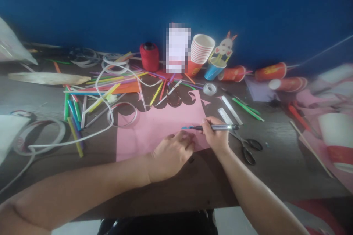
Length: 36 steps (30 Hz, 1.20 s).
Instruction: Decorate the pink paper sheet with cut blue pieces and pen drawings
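Pen (222, 127) sits pinched between the thumb and fingers of your right hand (216, 138), its long axis running nearly level from side to side, dark tip pointing left. That tip ends at the right-hand one of two small blue patches (184, 128) on the pink sheet (143, 132); you cannot tell from this view whether it touches. The patches lie left of your right hand and just beyond the bent fingers of your left hand (174, 154), the nearer of the two. Your left hand rests on the sheet, curled; whether it grips anything is hidden from you. Counted on the bench (275, 180), you have one pen, one pink sheet, one pair of scissors (242, 141) near your right wrist, one tape roll (213, 89), one red spool (149, 59), one stack of paper cups (202, 57), one blue cup (215, 70) with one rabbit figure (226, 47), and three toppled red cups (231, 73), the rightmost perhaps nested. The coloured sticks (104, 98) overlap too much for you to count.
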Motion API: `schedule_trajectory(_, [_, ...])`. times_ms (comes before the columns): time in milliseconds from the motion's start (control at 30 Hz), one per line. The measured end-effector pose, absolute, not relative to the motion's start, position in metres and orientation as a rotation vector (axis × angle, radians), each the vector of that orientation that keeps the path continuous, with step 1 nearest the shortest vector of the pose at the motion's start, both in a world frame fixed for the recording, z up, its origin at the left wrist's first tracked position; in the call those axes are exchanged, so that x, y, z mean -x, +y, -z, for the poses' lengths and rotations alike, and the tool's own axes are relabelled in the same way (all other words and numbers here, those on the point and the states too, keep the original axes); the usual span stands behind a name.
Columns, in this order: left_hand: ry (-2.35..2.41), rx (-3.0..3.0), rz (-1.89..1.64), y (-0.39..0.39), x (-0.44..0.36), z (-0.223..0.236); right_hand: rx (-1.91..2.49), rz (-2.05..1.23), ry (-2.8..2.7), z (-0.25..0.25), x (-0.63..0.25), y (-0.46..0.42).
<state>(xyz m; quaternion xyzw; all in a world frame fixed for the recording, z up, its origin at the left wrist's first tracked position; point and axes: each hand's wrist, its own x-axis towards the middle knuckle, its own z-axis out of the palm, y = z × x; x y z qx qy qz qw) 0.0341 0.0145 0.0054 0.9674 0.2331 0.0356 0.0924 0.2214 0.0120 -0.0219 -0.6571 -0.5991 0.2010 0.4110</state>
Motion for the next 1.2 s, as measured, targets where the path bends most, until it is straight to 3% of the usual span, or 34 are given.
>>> schedule_trajectory(1200, [0.694, -2.91, -0.154, 0.005, -0.034, -0.002, 1.536, -0.734, -1.434, 0.019, -0.205, 0.004])
